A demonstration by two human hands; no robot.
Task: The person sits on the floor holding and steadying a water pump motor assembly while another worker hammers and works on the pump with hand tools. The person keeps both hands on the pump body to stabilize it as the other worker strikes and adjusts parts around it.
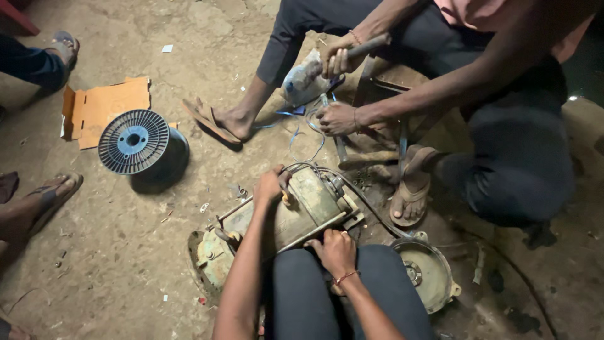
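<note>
Both of my hands grip the old electric motor point(286, 217) lying on the dirt floor point(126, 252) against my knees: my left hand point(269, 187) closed over its top end, my right hand point(335, 250) clasping its near edge. Just right lies a round end cover point(428, 274).

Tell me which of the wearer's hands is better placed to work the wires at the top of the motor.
Probably the left hand: its fingers already rest at the motor's upper end beside the wires. The right hand presses the casing's near side, farther away.
</note>
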